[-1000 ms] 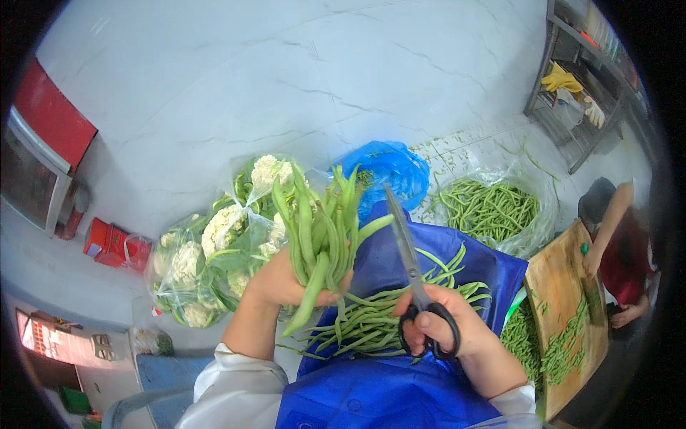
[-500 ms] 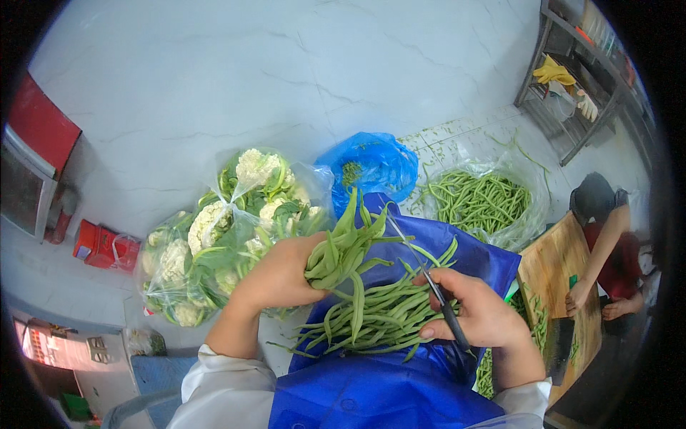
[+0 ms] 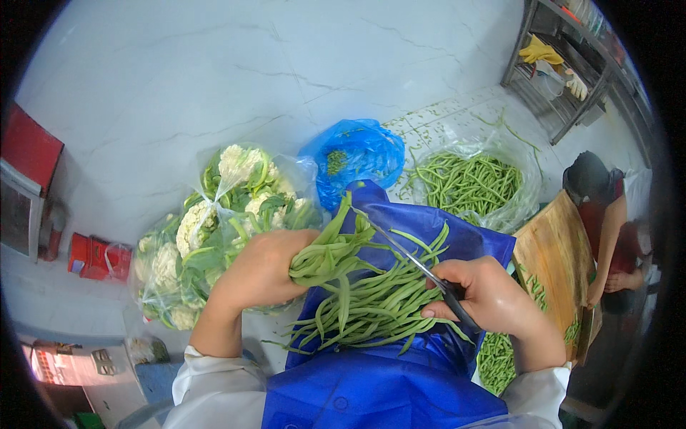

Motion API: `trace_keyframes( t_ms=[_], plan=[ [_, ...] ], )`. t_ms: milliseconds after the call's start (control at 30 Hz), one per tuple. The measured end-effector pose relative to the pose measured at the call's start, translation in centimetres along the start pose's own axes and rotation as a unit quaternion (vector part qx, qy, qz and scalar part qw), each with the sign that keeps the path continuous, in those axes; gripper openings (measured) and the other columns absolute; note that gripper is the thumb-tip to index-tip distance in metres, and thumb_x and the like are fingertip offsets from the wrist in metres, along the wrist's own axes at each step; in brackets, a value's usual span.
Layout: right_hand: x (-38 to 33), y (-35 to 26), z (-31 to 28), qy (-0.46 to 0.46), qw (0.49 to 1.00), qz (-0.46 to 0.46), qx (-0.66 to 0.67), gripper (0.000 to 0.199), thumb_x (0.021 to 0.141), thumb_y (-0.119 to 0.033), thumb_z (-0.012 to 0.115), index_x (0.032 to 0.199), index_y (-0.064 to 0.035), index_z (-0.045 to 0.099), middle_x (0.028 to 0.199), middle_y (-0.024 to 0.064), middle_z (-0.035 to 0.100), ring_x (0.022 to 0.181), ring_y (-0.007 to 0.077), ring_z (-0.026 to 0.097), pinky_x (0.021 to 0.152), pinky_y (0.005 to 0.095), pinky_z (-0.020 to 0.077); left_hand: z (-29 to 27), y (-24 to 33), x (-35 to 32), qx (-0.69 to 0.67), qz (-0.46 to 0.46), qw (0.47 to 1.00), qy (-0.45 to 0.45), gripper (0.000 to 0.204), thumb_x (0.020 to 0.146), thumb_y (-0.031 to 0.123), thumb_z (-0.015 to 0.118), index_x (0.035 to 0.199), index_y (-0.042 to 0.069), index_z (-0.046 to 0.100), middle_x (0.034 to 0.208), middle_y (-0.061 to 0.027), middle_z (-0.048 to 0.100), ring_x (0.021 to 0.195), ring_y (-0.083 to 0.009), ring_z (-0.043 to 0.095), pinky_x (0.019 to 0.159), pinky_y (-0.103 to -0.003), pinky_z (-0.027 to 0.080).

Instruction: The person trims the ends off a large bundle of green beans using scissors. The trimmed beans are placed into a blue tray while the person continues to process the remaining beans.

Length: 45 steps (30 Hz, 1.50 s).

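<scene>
My left hand (image 3: 266,263) is closed around a bunch of flat green beans (image 3: 325,250), whose ends stick out past the fingers to the upper right. A pair of scissors (image 3: 418,263) with dark handles sits in my right hand (image 3: 489,294), fingers curled about the handles. The blades reach up and left, their tips by the ends of the held beans. Below, a loose heap of green beans (image 3: 379,304) lies in my lap on the blue apron (image 3: 343,382).
Bagged cauliflower (image 3: 193,229) stands at left. Ahead are a blue plastic bag (image 3: 371,157) with green trimmings and a clear bag of long beans (image 3: 475,182). At right, another person's arm (image 3: 611,239) reaches to a wooden board (image 3: 554,250). A metal rack (image 3: 557,107) stands far right.
The view has shifted slightly, so most things sit further left. The scissor tips have come closer to the ends of the bunch. Both hands keep their hold. The other person's arm has moved.
</scene>
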State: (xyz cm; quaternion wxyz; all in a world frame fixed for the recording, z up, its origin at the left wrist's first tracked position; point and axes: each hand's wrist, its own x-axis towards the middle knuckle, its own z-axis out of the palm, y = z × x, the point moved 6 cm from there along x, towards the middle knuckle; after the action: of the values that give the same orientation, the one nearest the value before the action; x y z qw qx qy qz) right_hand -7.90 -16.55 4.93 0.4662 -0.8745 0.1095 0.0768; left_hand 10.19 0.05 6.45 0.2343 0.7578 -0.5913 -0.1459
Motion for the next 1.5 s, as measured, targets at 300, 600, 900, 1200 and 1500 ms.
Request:
trace_keyframes(
  t_ms=[300, 600, 900, 1200, 1500],
  plan=[
    [-0.4, 0.5, -0.7, -0.014, 0.999, -0.020, 0.033, 0.055, 0.072, -0.038, 0.081, 0.104, -0.0007, 0.057, 0.084, 0.0199, 0.058, 0.076, 0.0362, 0.058, 0.066, 0.0379, 0.0462, 0.2, -0.1, -0.1, 0.079, 0.021, 0.996, 0.029, 0.031, 0.072, 0.014, 0.069, 0.100, 0.006, 0.062, 0.083, -0.0131, 0.064, 0.079, -0.0344, 0.061, 0.066, -0.043, 0.047],
    [0.8, -0.3, -1.3, -0.011, 0.994, -0.028, -0.109, 0.039, 0.076, -0.036, 0.077, 0.092, -0.0039, 0.061, 0.070, 0.0194, 0.057, 0.067, 0.0398, 0.057, 0.059, 0.0411, 0.0451, 0.9, 0.5, -0.3, 0.267, 0.099, 0.956, 0.074, 0.028, 0.070, 0.009, 0.064, 0.098, 0.007, 0.060, 0.075, -0.0077, 0.057, 0.069, -0.0285, 0.058, 0.063, -0.040, 0.046],
    [-2.5, 1.1, 0.1, 0.144, 0.985, -0.050, -0.079, 0.064, 0.062, -0.029, 0.087, 0.112, -0.0028, 0.057, 0.098, 0.0162, 0.061, 0.082, 0.0308, 0.061, 0.071, 0.0381, 0.0502, 1.5, -2.7, -0.7, -0.006, -0.147, 0.989, 0.011, 0.041, 0.070, 0.014, 0.066, 0.110, 0.007, 0.058, 0.093, -0.0180, 0.066, 0.088, -0.0390, 0.061, 0.075, -0.044, 0.049],
    [-0.7, 0.0, 3.8, 0.086, 0.993, -0.074, -0.012, 0.063, 0.063, -0.029, 0.087, 0.112, -0.0012, 0.057, 0.097, 0.0165, 0.061, 0.080, 0.0305, 0.060, 0.072, 0.0387, 0.0498, 2.7, -2.9, -2.1, -0.132, -0.179, 0.975, -0.007, 0.051, 0.067, 0.015, 0.068, 0.116, 0.009, 0.057, 0.091, -0.0171, 0.066, 0.086, -0.0392, 0.062, 0.074, -0.040, 0.050],
    [1.1, -0.8, 4.7, 0.080, 0.994, -0.068, -0.002, 0.045, 0.071, -0.029, 0.082, 0.102, -0.0034, 0.061, 0.078, 0.0158, 0.060, 0.069, 0.0339, 0.059, 0.063, 0.0378, 0.0482, 3.1, -1.9, -1.9, -0.118, -0.152, 0.981, -0.037, 0.053, 0.068, 0.018, 0.068, 0.119, 0.010, 0.056, 0.095, -0.0163, 0.067, 0.089, -0.0371, 0.064, 0.076, -0.041, 0.050]
  ],
)
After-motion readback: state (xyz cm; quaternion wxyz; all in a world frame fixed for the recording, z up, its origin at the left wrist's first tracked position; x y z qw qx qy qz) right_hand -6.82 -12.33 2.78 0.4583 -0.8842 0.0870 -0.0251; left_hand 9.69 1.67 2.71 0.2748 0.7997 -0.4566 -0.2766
